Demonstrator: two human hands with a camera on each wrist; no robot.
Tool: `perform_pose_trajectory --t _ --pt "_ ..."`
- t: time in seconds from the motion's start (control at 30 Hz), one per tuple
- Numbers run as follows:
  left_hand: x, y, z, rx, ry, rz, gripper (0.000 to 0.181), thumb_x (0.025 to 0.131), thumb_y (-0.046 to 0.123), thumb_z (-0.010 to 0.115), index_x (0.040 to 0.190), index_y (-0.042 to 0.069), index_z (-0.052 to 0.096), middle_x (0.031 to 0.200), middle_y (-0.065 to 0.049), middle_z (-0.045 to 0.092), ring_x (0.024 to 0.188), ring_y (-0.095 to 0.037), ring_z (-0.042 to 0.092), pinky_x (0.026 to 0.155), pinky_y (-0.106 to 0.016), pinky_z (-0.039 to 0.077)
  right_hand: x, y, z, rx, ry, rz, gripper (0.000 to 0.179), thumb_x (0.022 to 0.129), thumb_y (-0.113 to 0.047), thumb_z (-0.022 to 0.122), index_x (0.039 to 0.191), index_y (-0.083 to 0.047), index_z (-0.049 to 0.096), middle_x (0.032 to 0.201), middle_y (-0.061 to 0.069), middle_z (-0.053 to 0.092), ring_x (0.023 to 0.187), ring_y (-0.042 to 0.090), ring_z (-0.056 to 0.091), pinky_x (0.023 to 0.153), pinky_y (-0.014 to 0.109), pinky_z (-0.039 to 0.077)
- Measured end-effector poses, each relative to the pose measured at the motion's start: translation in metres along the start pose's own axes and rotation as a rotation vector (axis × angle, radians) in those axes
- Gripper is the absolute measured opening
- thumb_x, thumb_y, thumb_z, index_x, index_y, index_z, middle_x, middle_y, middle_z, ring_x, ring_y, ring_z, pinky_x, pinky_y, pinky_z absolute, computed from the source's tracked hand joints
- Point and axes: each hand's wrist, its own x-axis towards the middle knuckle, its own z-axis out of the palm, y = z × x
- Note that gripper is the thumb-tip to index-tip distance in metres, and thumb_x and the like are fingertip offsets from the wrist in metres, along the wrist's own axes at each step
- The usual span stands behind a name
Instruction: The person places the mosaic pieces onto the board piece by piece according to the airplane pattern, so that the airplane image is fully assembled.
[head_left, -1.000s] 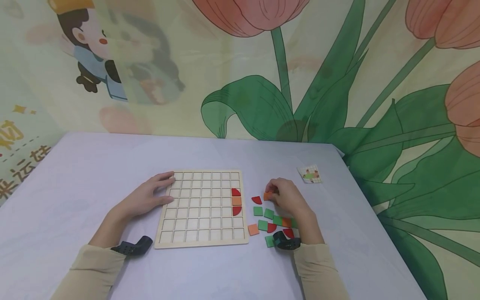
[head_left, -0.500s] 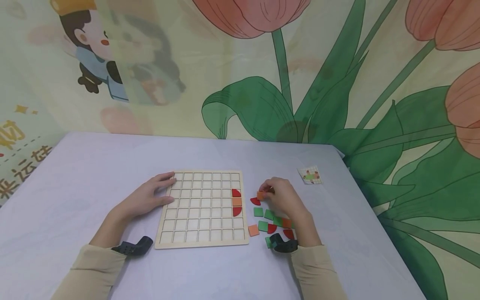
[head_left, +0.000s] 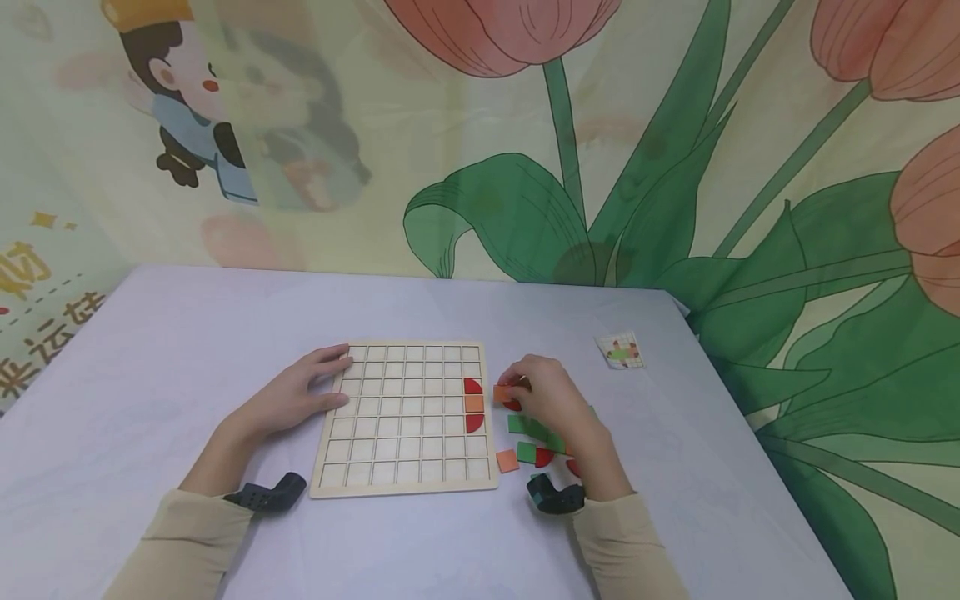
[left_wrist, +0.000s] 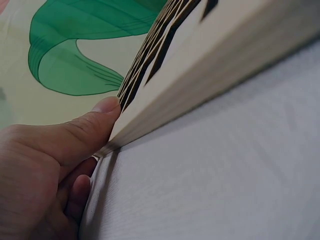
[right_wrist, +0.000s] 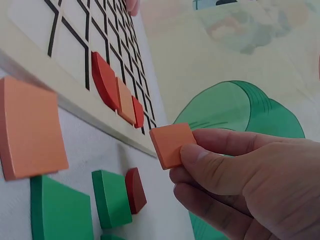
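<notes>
On the white-covered table [head_left: 420,550], we saw a square wooden grid board [head_left: 386,408] lying flat, with a person's left hand [head_left: 311,385] at its far left side. That hand was spread, its fingertips resting along the left rim near the far corner and its thumb apart from them; in the left wrist view we could see the thumb lying against the rim's upper edge. Our right hand [head_left: 551,392] was pinching an orange square tile [right_wrist: 170,142] between thumb and forefinger, its other fingers bent below. From above, that tile showed just beside the board's right rim, in front of a loose red piece [head_left: 513,406] that it partly hid; the right wrist view showed it tilted. In the board's rightmost column, three adjoining cells held an upper red piece [head_left: 472,386], a set orange tile [head_left: 474,403] and a lower red piece [head_left: 475,423], both red ones rounded on one side. Between our right forearm and the board lay several green squares [head_left: 517,424], a second loose orange tile [head_left: 507,461] near the rim, and another rounded red piece [head_left: 544,457] touching a green square; the forearm covered some of the group, so we could not tell its full number. Well beyond, toward the far right, we had a small patterned card [head_left: 620,350].
</notes>
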Motion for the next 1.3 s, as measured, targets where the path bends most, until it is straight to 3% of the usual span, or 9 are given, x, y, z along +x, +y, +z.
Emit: perform_pose_trajectory --t 0.2,0.47,1.03,1.3 --pt "0.0 0.0 0.0 0.004 0.0 -0.002 0.069 0.086 0.027 0.068 0.143 0.002 0.04 0.157 -0.013 0.022 0.144 -0.043 0.012 0.114 -0.062 0.012 -0.003 -0.008 0.0 -0.026 0.0 -0.081 0.014 0.084 -0.011 0.072 0.095 -0.019 0.074 0.089 -0.007 0.064 0.082 0.011 0.057 0.077 0.025 0.056" --pt "0.0 0.001 0.0 0.012 0.002 0.0 0.069 0.085 0.027 0.069 0.142 0.001 0.04 0.157 -0.014 0.022 0.144 -0.043 0.013 0.114 -0.062 0.013 -0.005 -0.017 0.004 -0.024 -0.022 -0.092 0.015 0.083 -0.014 0.074 0.097 -0.02 0.074 0.089 -0.007 0.064 0.082 0.011 0.057 0.077 0.023 0.056" --pt "-0.001 0.001 0.002 0.019 0.012 -0.001 0.068 0.085 0.028 0.069 0.142 0.001 0.042 0.157 -0.014 0.023 0.144 -0.044 0.014 0.114 -0.062 0.013 -0.01 -0.028 0.016 -0.045 -0.072 -0.231 0.009 0.085 -0.012 0.071 0.092 -0.018 0.073 0.088 -0.007 0.064 0.08 0.008 0.058 0.073 0.018 0.053" --pt "-0.001 0.002 0.0 0.017 0.009 -0.006 0.068 0.085 0.028 0.069 0.142 0.001 0.041 0.157 -0.013 0.023 0.144 -0.043 0.014 0.114 -0.062 0.013 -0.012 -0.034 0.022 -0.035 -0.092 -0.261 0.008 0.085 -0.013 0.071 0.09 -0.019 0.072 0.086 -0.009 0.063 0.077 0.005 0.056 0.07 0.016 0.051"
